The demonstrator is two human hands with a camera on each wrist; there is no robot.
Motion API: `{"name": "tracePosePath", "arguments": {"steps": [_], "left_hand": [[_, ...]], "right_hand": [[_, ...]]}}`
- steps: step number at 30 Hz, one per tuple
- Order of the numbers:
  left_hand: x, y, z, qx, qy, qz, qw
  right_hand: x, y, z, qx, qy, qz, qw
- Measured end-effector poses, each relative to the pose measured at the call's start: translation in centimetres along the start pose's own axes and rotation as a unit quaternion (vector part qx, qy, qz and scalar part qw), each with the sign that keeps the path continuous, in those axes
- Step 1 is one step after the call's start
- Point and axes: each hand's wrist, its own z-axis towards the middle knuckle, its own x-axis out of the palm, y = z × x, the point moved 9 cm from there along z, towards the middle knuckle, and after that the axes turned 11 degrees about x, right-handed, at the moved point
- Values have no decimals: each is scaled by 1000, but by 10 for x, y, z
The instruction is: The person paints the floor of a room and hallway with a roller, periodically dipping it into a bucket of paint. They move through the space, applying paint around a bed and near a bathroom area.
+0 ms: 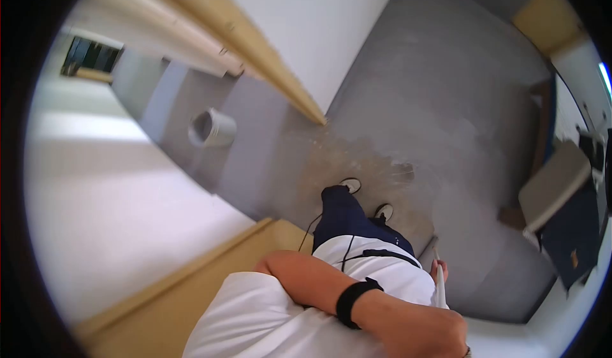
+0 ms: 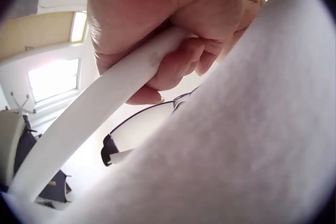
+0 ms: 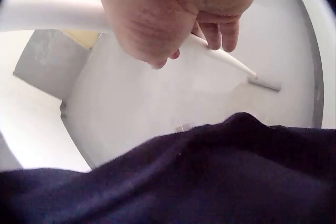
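A mop with a long white pole (image 2: 86,109) slants down along the person's right side. My left hand (image 2: 173,14) grips its upper part, the fingers wrapped round the pole close to the white shirt. In the head view that left hand (image 1: 440,336) lies at the end of the forearm crossing the chest, its fingers out of sight. Lower down, my right hand (image 3: 178,11) holds the same pole, with some fingertips hanging below it. The narrow grey mop head (image 3: 265,84) is at the far end, over the grey floor.
A white bucket (image 1: 215,128) is on the floor to the left, beyond a wooden door edge (image 1: 255,52). Wet-looking brownish patches (image 1: 389,173) mark the floor (image 1: 440,77) around the shoes. At the right stands a chair (image 1: 554,186) with dark cloth (image 1: 570,237) beside it.
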Motion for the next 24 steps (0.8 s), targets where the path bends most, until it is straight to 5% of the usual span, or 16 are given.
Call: {"name": "tracePosePath", "arguments": {"steps": [3, 4, 8, 12, 14, 17, 19, 21, 23, 24], "left_hand": [[-8, 18, 1, -1, -60, 23, 998], [-9, 24, 3, -12, -79, 19, 997], [-12, 35, 16, 4, -119, 33, 992], [-10, 39, 23, -11, -116, 41, 992], [-10, 39, 23, -17, -98, 36, 994], [-12, 41, 16, -39, -62, 27, 997], [-30, 40, 10, -50, -61, 43, 996], [-43, 29, -2, -66, -18, 8, 998], [-69, 5, -22, 24, -44, 87, 995], [-73, -3, -34, 5, 16, 75, 997]], "right_hand": [[2, -43, 38, -68, 61, -40, 995], [-7, -17, 31, -73, 46, -75, 993], [7, -158, 104, 17, 147, 16, 989], [-9, -82, 70, 76, 159, -26, 984], [-9, -27, 49, -37, 139, -86, 986], [3, -10, 31, 10, 123, 33, 992], [23, -26, 43, -3, 48, -65, 997], [39, 5, 32, 73, 7, 36, 997], [53, 54, 9, 108, -20, 21, 994], [65, 71, 0, 51, -74, 93, 992]]}}
